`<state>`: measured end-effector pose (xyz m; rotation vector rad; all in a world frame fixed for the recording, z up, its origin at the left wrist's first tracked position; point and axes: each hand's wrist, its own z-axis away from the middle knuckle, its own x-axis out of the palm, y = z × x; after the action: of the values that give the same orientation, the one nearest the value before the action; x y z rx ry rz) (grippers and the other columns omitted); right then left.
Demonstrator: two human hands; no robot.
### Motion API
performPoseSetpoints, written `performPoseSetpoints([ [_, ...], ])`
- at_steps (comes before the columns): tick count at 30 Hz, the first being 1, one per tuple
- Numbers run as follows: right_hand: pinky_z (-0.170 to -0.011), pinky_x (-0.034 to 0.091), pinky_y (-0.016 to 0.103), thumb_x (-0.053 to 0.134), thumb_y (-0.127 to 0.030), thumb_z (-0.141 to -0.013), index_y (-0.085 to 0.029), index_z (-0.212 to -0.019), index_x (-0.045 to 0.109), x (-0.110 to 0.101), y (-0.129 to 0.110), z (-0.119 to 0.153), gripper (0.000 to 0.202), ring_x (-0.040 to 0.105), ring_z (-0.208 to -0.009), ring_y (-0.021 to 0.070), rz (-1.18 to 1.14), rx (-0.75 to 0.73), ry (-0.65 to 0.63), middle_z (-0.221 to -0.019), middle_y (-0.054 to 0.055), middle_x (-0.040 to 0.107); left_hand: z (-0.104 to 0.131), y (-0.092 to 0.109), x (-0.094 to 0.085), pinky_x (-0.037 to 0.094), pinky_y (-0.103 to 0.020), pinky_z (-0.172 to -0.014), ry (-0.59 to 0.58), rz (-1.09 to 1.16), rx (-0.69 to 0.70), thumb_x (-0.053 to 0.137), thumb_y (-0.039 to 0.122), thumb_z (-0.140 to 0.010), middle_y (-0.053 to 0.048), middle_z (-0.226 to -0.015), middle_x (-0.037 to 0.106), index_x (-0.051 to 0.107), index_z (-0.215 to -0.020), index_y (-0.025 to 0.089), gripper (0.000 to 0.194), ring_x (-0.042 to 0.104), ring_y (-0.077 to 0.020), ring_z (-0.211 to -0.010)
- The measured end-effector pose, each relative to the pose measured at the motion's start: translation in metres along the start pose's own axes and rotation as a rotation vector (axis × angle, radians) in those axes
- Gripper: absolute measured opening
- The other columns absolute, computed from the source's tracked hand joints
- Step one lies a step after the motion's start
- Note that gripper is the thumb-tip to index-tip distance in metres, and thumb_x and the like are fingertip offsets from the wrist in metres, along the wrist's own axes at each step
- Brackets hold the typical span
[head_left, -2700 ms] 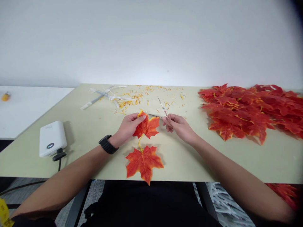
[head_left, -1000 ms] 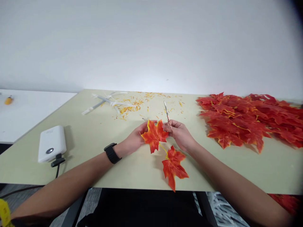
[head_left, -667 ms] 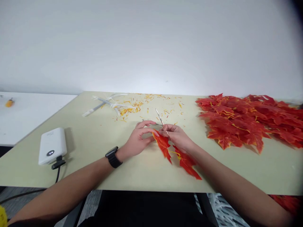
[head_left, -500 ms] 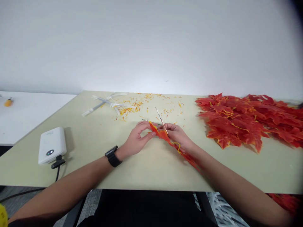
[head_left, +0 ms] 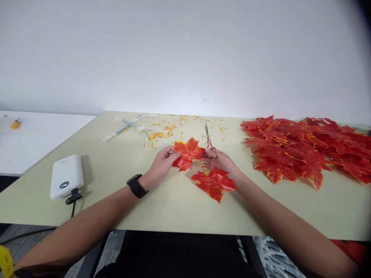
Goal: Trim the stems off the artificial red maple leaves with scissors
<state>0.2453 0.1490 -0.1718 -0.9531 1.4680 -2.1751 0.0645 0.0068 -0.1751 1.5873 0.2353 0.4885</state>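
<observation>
Pinching a lobed leaf point(head_left: 188, 153) by its left edge between thumb and fingers, the left hand point(head_left: 160, 164) keeps a closed grip in the head view, a ribbed black watch point(head_left: 136, 186) around its wrist. The leaf is maple-shaped, thin and slightly glossy, orange-red with yellow-edged points and pale veins. Opposite, the right hand point(head_left: 224, 162) has its grip around slim metal scissors point(head_left: 208, 137), their narrow silvery blades pointing away from the body and a coppery loop at the fingers; whether these fingertips also touch the leaf is unclear. A thin yellow stem point(head_left: 204, 166) runs from beside those fingers to a second leaf point(head_left: 215, 183), which spreads its jagged points just below the right hand. The pale, smooth worktop point(head_left: 165, 210) carries a loose scatter of curled yellow and orange shreds point(head_left: 158, 136), translucent plastic strips point(head_left: 131, 123) lying crosswise, and, to the right, a thick overlapping heap of red leaves point(head_left: 292, 143). At the left sits a rounded white block point(head_left: 66, 175) with a dark circular window and a black plug point(head_left: 74, 197).
</observation>
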Motion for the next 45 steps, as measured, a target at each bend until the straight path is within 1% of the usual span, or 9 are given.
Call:
performPoseSetpoints([
  [5, -0.078, 0.060, 0.030, 0.102, -0.034, -0.053, -0.018, -0.073, 0.063, -0.003, 0.006, -0.002, 0.046, 0.062, -0.070, 0.0098, -0.062, -0.049, 0.018, -0.076, -0.003, 0.065, 0.000, -0.005, -0.001, 0.043, -0.023, -0.063, -0.092, -0.033, -0.021, 0.074, 0.035, -0.082, 0.000, -0.075, 0.063, 0.061, -0.083, 0.016, 0.023, 0.056, -0.0102, -0.066],
  [10, -0.079, 0.058, 0.029, 0.101, -0.031, -0.054, -0.019, -0.070, 0.061, -0.006, 0.010, -0.001, 0.045, 0.063, -0.075, 0.0111, -0.015, -0.091, 0.011, -0.080, -0.002, 0.067, 0.001, -0.005, -0.001, 0.050, -0.025, -0.071, -0.178, 0.053, -0.091, 0.082, 0.033, -0.077, -0.002, -0.082, 0.068, 0.067, -0.086, 0.015, 0.026, 0.064, -0.0132, -0.074],
  [13, -0.081, 0.058, 0.030, 0.100, -0.032, -0.056, -0.019, -0.069, 0.059, -0.005, 0.011, 0.001, 0.045, 0.063, -0.078, 0.0121, 0.018, -0.103, 0.004, -0.083, -0.001, 0.067, 0.000, -0.004, -0.002, 0.054, -0.029, -0.081, -0.159, 0.195, -0.144, 0.085, 0.034, -0.077, -0.004, -0.098, 0.073, 0.069, -0.102, 0.018, 0.034, 0.069, -0.0163, -0.088],
  [17, -0.079, 0.056, 0.029, 0.099, -0.036, -0.057, -0.018, -0.066, 0.055, -0.001, 0.012, 0.004, 0.048, 0.060, -0.076, 0.0107, 0.101, -0.090, -0.056, -0.080, -0.002, 0.064, -0.006, -0.003, -0.004, 0.054, -0.028, -0.077, -0.129, 0.183, -0.186, 0.087, 0.039, -0.077, -0.005, -0.103, 0.074, 0.069, -0.114, 0.021, 0.044, 0.069, -0.0166, -0.088],
  [25, -0.068, 0.045, 0.025, 0.094, -0.044, -0.062, -0.018, -0.069, 0.056, 0.006, 0.015, 0.007, 0.047, 0.051, -0.066, 0.0083, 0.268, -0.081, -0.130, -0.076, -0.003, 0.058, -0.003, -0.002, 0.004, 0.048, -0.023, -0.066, -0.194, 0.066, -0.187, 0.087, 0.042, -0.077, -0.003, -0.082, 0.071, 0.076, -0.086, 0.014, 0.031, 0.061, -0.0109, -0.069],
  [30, -0.068, 0.044, 0.029, 0.086, -0.052, -0.072, -0.020, -0.072, 0.052, 0.007, 0.011, 0.012, 0.047, 0.055, -0.069, 0.0135, 0.430, -0.088, -0.102, -0.073, -0.001, 0.057, -0.003, -0.006, 0.002, 0.046, -0.024, -0.065, -0.138, -0.045, -0.091, 0.083, 0.046, -0.080, -0.002, -0.083, 0.070, 0.075, -0.086, 0.016, 0.031, 0.059, -0.0113, -0.068],
  [33, -0.066, 0.040, 0.029, 0.076, -0.053, -0.081, -0.021, -0.072, 0.048, 0.008, 0.011, 0.016, 0.043, 0.050, -0.068, 0.0138, 0.570, -0.167, -0.110, -0.070, -0.001, 0.055, -0.004, -0.008, 0.000, 0.049, -0.026, -0.070, -0.131, -0.059, -0.052, 0.082, 0.046, -0.080, -0.003, -0.090, 0.073, 0.076, -0.092, 0.018, 0.031, 0.062, -0.0134, -0.074],
  [36, -0.067, 0.040, 0.030, 0.072, -0.049, -0.084, -0.022, -0.069, 0.042, 0.007, 0.013, 0.016, 0.043, 0.044, -0.068, 0.0144, 0.680, -0.256, -0.110, -0.068, -0.002, 0.049, -0.004, -0.009, 0.000, 0.051, -0.028, -0.075, -0.125, -0.061, -0.036, 0.081, 0.047, -0.081, -0.005, -0.097, 0.075, 0.077, -0.097, 0.018, 0.033, 0.065, -0.0157, -0.080],
  [45, -0.061, 0.028, 0.028, 0.066, -0.049, -0.089, -0.022, -0.072, 0.036, 0.004, 0.015, 0.015, 0.044, 0.033, -0.066, 0.0124, 0.803, -0.300, -0.145, -0.069, -0.004, 0.039, -0.003, -0.011, 0.000, 0.047, -0.025, -0.065, -0.114, -0.095, -0.008, 0.076, 0.051, -0.086, -0.001, -0.082, 0.069, 0.072, -0.090, 0.018, 0.034, 0.058, -0.0122, -0.068],
])
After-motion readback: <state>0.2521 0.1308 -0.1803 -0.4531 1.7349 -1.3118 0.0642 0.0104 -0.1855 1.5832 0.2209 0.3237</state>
